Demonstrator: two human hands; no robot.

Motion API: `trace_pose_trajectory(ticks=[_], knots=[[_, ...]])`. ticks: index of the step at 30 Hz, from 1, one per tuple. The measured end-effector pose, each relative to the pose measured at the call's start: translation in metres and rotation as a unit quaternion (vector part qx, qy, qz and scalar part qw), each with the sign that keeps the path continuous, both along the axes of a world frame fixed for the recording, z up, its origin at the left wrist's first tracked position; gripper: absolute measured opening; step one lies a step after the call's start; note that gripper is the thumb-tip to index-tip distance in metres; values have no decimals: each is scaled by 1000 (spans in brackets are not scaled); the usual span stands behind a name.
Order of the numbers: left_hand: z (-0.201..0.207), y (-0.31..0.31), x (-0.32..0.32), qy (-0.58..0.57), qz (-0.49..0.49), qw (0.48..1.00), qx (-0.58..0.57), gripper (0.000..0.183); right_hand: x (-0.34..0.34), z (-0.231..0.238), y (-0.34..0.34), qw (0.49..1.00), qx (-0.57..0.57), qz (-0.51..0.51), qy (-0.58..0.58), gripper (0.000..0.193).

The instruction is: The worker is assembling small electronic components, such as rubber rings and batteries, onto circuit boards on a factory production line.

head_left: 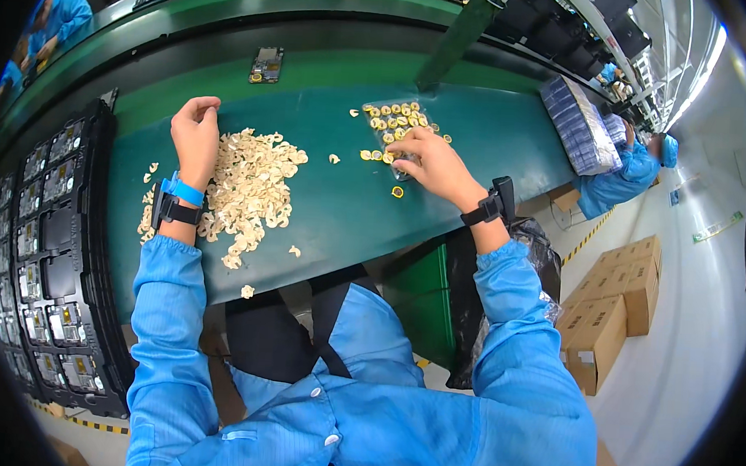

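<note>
My left hand (195, 143) is raised at the far edge of a heap of small cream curved pieces (253, 184). Its fingertips are pressed together, and whatever they may hold is too small to make out. Over a clear plastic tray (426, 111) of small yellow-rimmed round parts (400, 120), my right hand (434, 162) is bent with thumb and fingers around one of these parts at the tray's near edge. A few more round parts lie beside the tray, one of them (398, 192) nearer to me. Single cream pieces (334, 158) are scattered on the green mat (332, 205).
Black trays (69, 242) holding circuit units stand stacked at left. A small circuit board (266, 64) lies at the back. A green post (459, 39) rises behind the parts tray. White-and-blue stacked packs (577, 125), cardboard boxes (614, 309) and a co-worker (625, 174) are at right.
</note>
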State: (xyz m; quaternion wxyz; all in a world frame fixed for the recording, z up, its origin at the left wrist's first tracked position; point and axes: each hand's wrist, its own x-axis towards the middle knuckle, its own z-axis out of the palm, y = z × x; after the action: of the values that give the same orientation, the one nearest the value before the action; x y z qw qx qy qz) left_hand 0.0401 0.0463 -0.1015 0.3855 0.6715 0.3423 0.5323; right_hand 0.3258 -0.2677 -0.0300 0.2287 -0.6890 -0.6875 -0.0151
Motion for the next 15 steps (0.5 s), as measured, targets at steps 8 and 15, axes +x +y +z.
trace_pose_trajectory(ticks=[8,15], knots=[[8,-11,-4,-10,-32,999,-26,15,-3,-9,9,999,-5,1,-42,12],[6,-8,-5,0,-58,996,-66,16,4,-8,17,1000,-17,22,-1,13]])
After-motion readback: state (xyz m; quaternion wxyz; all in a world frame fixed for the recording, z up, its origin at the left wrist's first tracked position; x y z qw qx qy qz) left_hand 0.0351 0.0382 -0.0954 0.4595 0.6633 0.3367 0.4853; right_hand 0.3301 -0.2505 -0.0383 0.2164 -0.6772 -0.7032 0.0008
